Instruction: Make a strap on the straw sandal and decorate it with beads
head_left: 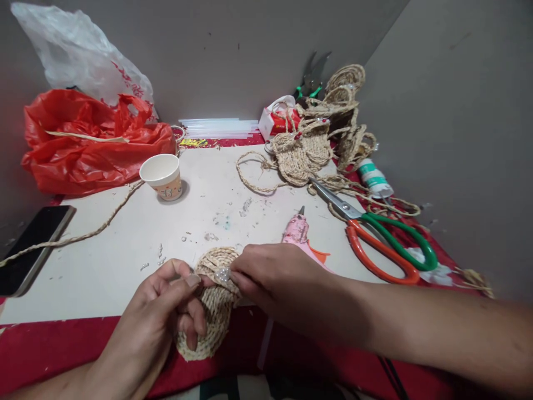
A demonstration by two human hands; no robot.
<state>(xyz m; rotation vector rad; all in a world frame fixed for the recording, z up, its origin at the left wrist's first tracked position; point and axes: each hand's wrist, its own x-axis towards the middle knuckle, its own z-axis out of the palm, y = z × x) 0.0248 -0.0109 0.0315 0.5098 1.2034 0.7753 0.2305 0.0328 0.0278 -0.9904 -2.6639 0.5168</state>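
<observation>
A small woven straw slipper [217, 311] lies across the front edge of the white board, its lower end over the red cloth. On its strap sits a shiny clear bead ornament [222, 274]. My left hand [164, 305] grips the strap's left side, thumb and index finger together there, the other fingers curled. From the right, my right hand [275, 275] pinches the strap beside the ornament and covers part of the slipper's upper end. Just behind that hand lies a pink glue gun [296, 229], its nozzle pointing away; my forearm hides part of it.
Scissors [345, 209] with red and green handles lie at right, near finished straw pieces [303, 155]. A paper cup [161, 179] stands at left before a red plastic bag [87, 150]. A phone [31, 250] rests at far left under a straw cord [100, 225]. Clear glue sticks [219, 128] lie behind.
</observation>
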